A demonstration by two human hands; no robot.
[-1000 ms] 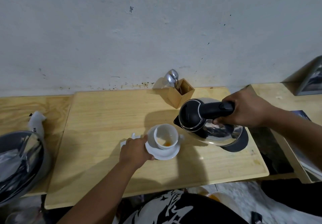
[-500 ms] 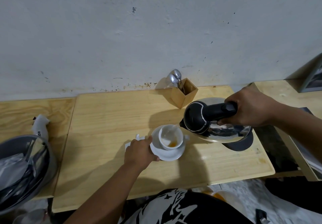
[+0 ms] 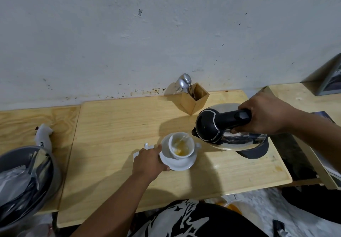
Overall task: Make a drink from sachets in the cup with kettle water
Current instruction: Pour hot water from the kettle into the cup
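A white cup (image 3: 181, 145) stands on a white saucer (image 3: 178, 163) near the middle of the wooden table (image 3: 114, 126). Orange-yellow liquid lies in its bottom. My right hand (image 3: 265, 113) grips the black handle of a steel kettle (image 3: 227, 131), tilted with its spout over the cup's right rim. A thin stream of water runs from the spout into the cup. My left hand (image 3: 149, 161) holds the saucer's left edge. White sachet scraps (image 3: 147, 147) lie partly hidden behind that hand.
A wooden holder (image 3: 194, 97) with spoons and a fork stands by the wall behind the kettle. A grey bin (image 3: 24, 181) with wrappers sits at the left edge, a white object (image 3: 44, 137) beside it. Another table (image 3: 302, 98) with books lies to the right.
The kettle has tipped further toward the cup and water now streams in; the liquid in the cup has risen and spread. My left hand stays on the saucer.
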